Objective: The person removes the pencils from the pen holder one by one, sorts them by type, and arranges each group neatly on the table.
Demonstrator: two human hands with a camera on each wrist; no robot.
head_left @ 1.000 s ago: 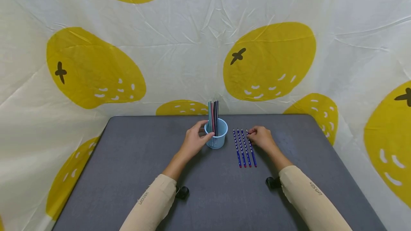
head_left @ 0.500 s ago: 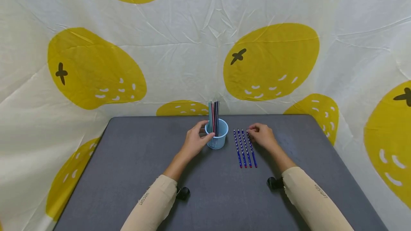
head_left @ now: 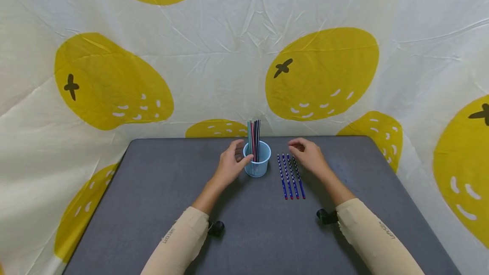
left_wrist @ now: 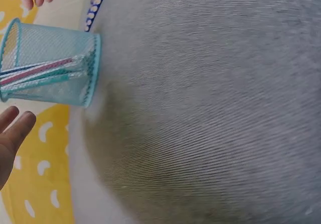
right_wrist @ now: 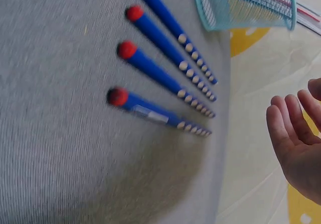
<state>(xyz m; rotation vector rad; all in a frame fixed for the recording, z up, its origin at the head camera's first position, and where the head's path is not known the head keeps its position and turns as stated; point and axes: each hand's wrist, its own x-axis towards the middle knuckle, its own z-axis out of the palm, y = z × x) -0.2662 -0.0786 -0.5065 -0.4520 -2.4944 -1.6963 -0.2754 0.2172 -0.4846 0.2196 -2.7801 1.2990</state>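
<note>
Has the left hand (head_left: 228, 165) just beside the left of an upright light-blue mesh cup (head_left: 257, 169), with slim teal, red and dark sticks (head_left: 254, 135) leaning inside, and has thumb and fingers (left_wrist: 21, 127) spread apart; cannot tell whether the thumb touches the rim. Holds the right hand (head_left: 310, 157) above the far tips of four dotted blue pencils (right_wrist: 156, 72) laid side by side on the grey table (head_left: 160, 190), just right of the cup, with those fingers slightly apart, loosely bent and clear of the pencils
</note>
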